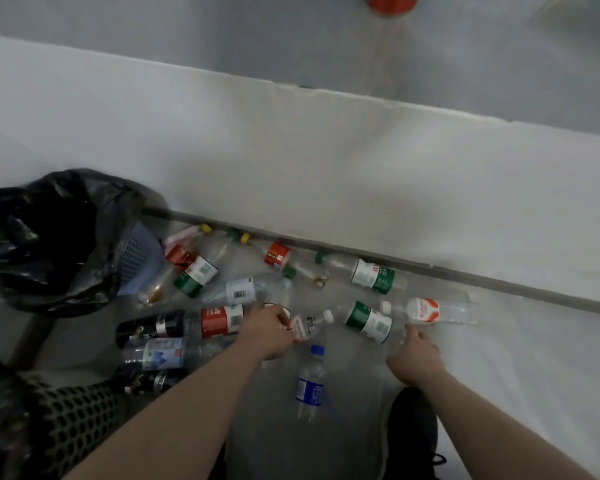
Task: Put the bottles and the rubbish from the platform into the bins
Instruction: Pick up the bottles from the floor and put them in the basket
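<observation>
Bottles of clear plastic, most with green, red or blue labels, lie scattered on their sides over the grey platform (pixel 343 427), bounded at the far side by a low dark ledge. Count in view: well over a dozen, so the bulk of the task appears left to do.

Blue mesh bin lined with a black plastic bag (pixel 49 244) stands at the left end of the scatter; its contents cannot be made out. A second, dark mesh bin (pixel 73 420) sits at lower left, with dark-labelled bottles just beside it.

Left hand (pixel 269 332): fingers curled round the small clear bottle with a white cap and red-and-white label (pixel 309 325), gripping its lower body; bottle tilted, cap pointing away to the right.

Right hand (pixel 418 355): fingers relaxed and apart, holding nothing, fingertips just beside the clear bottle with a green-and-white label (pixel 369 322).

Small clear bottle with blue cap and blue label (pixel 310 384) lies between the two forearms, untouched.

Judgement: first pick in progress; lined bin near on the left.
</observation>
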